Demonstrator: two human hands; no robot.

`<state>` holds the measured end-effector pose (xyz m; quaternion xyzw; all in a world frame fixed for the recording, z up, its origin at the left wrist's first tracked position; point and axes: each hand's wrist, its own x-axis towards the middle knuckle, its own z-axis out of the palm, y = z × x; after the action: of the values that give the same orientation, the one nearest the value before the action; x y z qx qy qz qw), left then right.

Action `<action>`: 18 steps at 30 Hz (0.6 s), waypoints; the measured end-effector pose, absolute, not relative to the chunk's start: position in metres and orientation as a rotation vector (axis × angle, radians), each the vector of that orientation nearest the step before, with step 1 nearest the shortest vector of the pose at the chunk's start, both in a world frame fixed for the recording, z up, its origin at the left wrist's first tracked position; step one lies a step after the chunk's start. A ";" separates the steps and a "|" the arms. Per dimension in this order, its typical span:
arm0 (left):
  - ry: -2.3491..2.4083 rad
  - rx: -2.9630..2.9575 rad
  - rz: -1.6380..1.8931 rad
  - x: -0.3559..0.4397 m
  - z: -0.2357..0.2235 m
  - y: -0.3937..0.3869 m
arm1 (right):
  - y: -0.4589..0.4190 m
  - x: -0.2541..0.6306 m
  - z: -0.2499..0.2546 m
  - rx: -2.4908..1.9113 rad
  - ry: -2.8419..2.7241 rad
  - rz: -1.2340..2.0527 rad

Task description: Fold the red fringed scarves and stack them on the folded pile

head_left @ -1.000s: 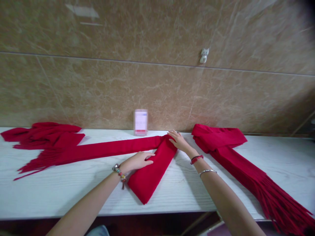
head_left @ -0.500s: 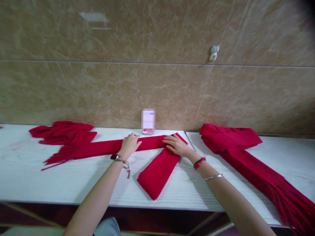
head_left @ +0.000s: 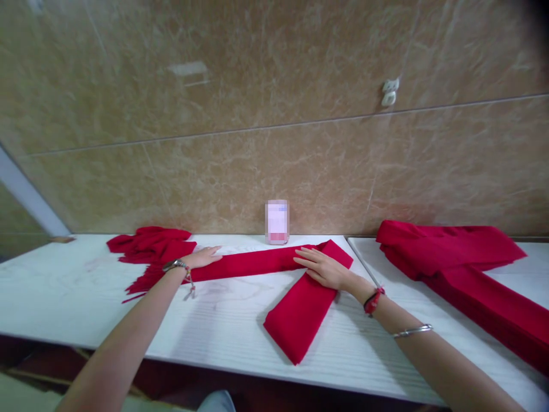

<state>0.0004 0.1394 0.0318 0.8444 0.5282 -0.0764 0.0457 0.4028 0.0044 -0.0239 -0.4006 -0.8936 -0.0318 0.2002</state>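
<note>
A long red scarf (head_left: 253, 263) lies folded into a narrow strip on the white table, its fringe toward the left. At its right end the strip turns at an angle, and a wide flap comes down toward the table's front. My right hand (head_left: 323, 268) rests flat on this fold with its fingers stretched out. Farther left, my left hand (head_left: 201, 258) lies over the strip near the fringe, fingers extended and palm down. Part of the fringe is hidden behind my left wrist and forearm.
A crumpled red scarf (head_left: 152, 243) lies at the back left. Another folded red scarf (head_left: 446, 246) stretches across the right side. A phone (head_left: 277, 222) with a blurred screen leans against the marble-patterned wall (head_left: 240, 166). A seam divides the white table (head_left: 206, 337) on the right.
My left hand has slid left along the strip toward the fringe. My right hand stays on the fold. The whole view has shifted and tilted somewhat.
</note>
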 end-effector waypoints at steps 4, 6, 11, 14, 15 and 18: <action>1.505 2.500 -0.330 -0.039 0.043 0.151 | 0.005 0.399 -0.031 -1.138 -2.583 0.065; 1.512 2.467 -0.325 -0.048 0.045 0.153 | 0.007 0.398 -0.034 -1.162 -2.580 0.112; 1.570 2.414 -0.309 -0.052 0.041 0.157 | 0.006 0.398 -0.028 -1.200 -2.568 0.158; 1.537 2.452 -0.267 -0.053 0.040 0.160 | 0.006 0.391 -0.019 -1.264 -2.528 0.123; 1.517 2.466 -0.261 -0.053 0.041 0.161 | 0.008 0.386 -0.017 -1.272 -2.515 0.104; 1.455 2.514 -0.272 -0.052 0.045 0.162 | 0.020 0.358 -0.010 -1.244 -2.496 0.042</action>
<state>-0.0523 0.1617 0.0448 0.8563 0.4957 -0.0927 0.1117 0.3575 0.0198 -0.0101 -0.4391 -0.8810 0.0147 0.1754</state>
